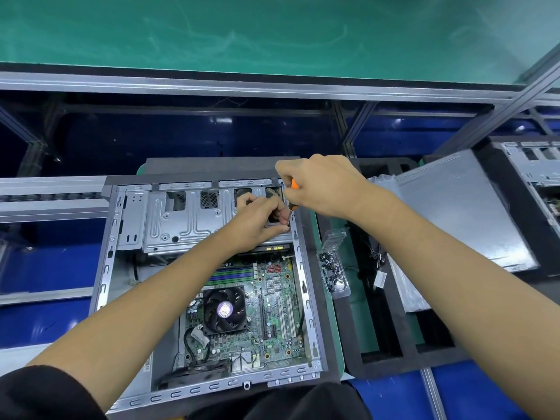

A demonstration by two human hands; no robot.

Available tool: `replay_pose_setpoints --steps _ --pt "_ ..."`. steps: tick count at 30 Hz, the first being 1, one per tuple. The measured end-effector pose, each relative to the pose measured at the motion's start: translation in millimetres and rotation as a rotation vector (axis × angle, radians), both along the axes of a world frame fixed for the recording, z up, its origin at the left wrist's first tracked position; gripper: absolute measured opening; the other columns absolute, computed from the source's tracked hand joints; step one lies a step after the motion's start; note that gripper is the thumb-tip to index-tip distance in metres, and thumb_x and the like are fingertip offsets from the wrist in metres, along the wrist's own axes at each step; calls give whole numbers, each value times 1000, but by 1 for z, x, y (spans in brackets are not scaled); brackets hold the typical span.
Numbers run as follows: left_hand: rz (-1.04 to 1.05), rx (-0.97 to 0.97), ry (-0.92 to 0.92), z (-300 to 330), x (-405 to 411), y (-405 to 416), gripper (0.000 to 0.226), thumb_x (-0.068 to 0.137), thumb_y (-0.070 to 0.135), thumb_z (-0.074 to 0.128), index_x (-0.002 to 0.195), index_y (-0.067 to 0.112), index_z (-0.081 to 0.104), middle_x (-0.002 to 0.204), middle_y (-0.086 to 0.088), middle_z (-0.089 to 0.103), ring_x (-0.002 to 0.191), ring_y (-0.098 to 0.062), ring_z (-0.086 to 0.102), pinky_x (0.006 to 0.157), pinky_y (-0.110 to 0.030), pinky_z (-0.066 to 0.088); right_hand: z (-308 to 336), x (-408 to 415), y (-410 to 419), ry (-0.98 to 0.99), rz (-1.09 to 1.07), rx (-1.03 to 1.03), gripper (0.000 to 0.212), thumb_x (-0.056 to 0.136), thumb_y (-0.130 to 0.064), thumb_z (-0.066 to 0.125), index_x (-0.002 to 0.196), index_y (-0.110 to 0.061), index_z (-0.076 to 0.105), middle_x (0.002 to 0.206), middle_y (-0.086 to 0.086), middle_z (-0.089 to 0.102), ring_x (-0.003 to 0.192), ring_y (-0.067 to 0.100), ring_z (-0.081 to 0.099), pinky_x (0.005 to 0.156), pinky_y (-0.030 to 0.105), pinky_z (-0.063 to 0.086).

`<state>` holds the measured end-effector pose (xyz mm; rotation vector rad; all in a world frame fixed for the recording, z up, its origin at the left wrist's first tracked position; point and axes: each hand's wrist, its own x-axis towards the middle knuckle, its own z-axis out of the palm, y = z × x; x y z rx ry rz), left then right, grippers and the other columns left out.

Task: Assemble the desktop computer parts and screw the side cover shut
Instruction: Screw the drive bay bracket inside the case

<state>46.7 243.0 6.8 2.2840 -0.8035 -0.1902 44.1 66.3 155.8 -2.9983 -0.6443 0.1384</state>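
The case (104, 268) lies on its side on the worktop (328, 298), open face up, its long axis running from the person away toward the far rail. Inside, the motherboard (272, 313) fills the near half, with the fan (224, 310) at its left side and the green and blue memory slots (235, 275) just beyond the fan. The drive cage (181, 219) spans the far half of the case.

Both hands meet at the far right corner of the case. The right hand (321, 186) is curled round the orange handle of a screwdriver (294, 189); the tool stands nearly upright, its tip end pointing down toward the cage corner, and the tip itself is hidden behind the fingers. The left hand (260, 219) rests on the right end of the cage, its fingers curled and pinched together at the case's right rail, just under the screwdriver; what it pinches is too small to tell.

Just right of the case lies a clear bag of dark screws (331, 268). Further right sits a black foam tray (394, 328), and a grey side cover (460, 213) leans tilted over the tray's far right part.
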Motion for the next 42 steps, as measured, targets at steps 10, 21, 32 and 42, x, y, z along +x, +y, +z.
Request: replay_pose_setpoints --steps 10,21,32,42 --pt "95 -165 15 5 -5 -4 24 83 55 70 86 32 73 84 18 68 90 0 51 100 -32 22 10 -3 1 -68 235 -120 27 84 -30 52 104 -31 34 94 -1 45 45 18 40 44 27 21" --pt "133 -481 64 36 -17 -14 30 75 47 85 90 47 59 90 25 68 94 -4 62 87 -25 49 10 -9 -8 -74 22 -248 16 93 -34 47 94 -27 33 61 -5 41 50 16 37 47 29 22" --pt "-60 -319 193 54 4 -5 35 77 41 86 95 35 56 90 19 60 83 5 55 77 -23 48 22 -6 -7 -57 190 -279 14 85 -32 53 98 -27 48 58 -5 38 55 27 43 50 30 19" --pt "-97 -419 381 58 13 -8 22 82 22 85 83 29 63 64 26 63 60 9 54 60 -7 38 27 -4 -4 -101 418 -355 27 88 -29 51 106 -31 31 80 -6 46 60 27 43 48 26 15"
